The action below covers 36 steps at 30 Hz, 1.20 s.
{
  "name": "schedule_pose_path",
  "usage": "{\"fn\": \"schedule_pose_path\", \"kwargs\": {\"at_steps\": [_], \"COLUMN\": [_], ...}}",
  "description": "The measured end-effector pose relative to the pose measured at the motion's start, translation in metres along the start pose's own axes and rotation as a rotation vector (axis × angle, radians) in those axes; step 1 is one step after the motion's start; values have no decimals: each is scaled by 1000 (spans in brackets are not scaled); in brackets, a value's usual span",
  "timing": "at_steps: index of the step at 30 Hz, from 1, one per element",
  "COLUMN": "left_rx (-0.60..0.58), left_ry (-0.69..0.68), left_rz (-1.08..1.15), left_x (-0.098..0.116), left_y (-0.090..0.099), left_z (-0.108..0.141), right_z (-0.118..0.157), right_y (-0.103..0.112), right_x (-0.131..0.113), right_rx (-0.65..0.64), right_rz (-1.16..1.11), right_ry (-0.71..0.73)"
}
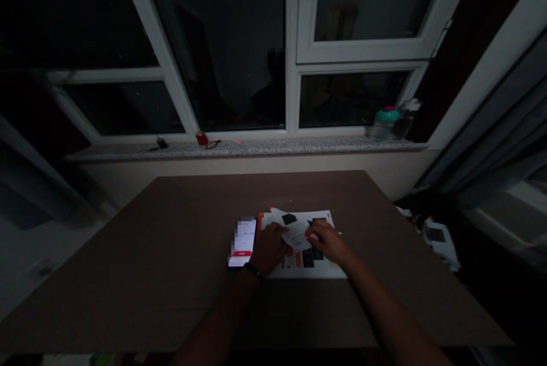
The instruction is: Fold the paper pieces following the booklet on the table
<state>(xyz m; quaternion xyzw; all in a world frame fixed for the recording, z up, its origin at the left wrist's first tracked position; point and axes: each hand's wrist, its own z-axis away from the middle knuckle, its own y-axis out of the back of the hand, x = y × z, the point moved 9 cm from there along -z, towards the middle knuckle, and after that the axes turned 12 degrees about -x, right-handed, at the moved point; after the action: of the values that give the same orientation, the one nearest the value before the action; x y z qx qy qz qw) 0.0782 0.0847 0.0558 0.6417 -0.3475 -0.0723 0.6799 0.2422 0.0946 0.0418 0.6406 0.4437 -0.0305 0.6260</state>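
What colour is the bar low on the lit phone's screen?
The bar on the phone is red, best seen in the head view.

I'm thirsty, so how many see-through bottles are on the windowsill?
2. The teal-lidded bottle stands near the right end of the windowsill, and the pale-topped bottle is just right of it. Dark spots might hide more.
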Motion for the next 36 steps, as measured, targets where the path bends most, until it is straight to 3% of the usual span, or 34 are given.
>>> {"fn": "schedule_pose_path", "kwargs": {"at_steps": [13,24,36], "left_rx": [5,-11,-1], "left_ry": [-68,-45,-87], "left_rz": [59,37,37], "left_x": [1,-1,0], "left_y": [1,-3,-2], "left_z": [0,-1,1], "right_z": [-1,-8,-7], "right_y": [-4,-26,-27], "right_x": [-12,-51,-51], "right_rx": [-19,-127,-151], "right_rz": [11,128,102], "right_ry": [18,20,68]}}
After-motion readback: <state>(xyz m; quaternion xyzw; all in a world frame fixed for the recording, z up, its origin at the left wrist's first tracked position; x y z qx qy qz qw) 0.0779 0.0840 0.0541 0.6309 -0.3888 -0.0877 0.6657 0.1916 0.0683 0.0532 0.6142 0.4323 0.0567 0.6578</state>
